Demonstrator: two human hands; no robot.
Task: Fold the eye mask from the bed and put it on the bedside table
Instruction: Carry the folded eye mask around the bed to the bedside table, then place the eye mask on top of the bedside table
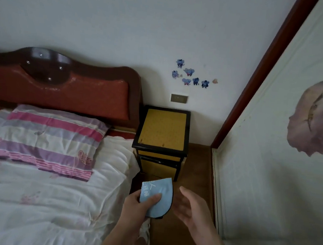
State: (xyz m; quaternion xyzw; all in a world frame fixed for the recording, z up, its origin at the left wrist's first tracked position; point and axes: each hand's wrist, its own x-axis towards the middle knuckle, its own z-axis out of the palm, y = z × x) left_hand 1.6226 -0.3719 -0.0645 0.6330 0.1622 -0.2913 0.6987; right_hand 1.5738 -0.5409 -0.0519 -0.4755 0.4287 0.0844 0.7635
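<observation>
A light-blue eye mask (160, 192) with white lettering and a dark edge is folded in half, and my left hand (139, 204) grips it with the thumb on top. It hangs in the air over the floor beside the bed's right edge. My right hand (190, 207) floats just right of the mask, fingers spread and holding nothing, not touching it. The bedside table (163, 128), black-framed with a yellow top, stands beyond the mask against the wall, and its top is bare. The bed (43, 190) with a white cover lies to the left.
A striped pink and purple pillow (46, 137) rests at the red-brown headboard (62, 86). A wardrobe door (271, 151) with a red-brown frame closes off the right side. A narrow strip of wooden floor (196, 164) runs between bed, table and wardrobe. My shoe (145, 232) shows below.
</observation>
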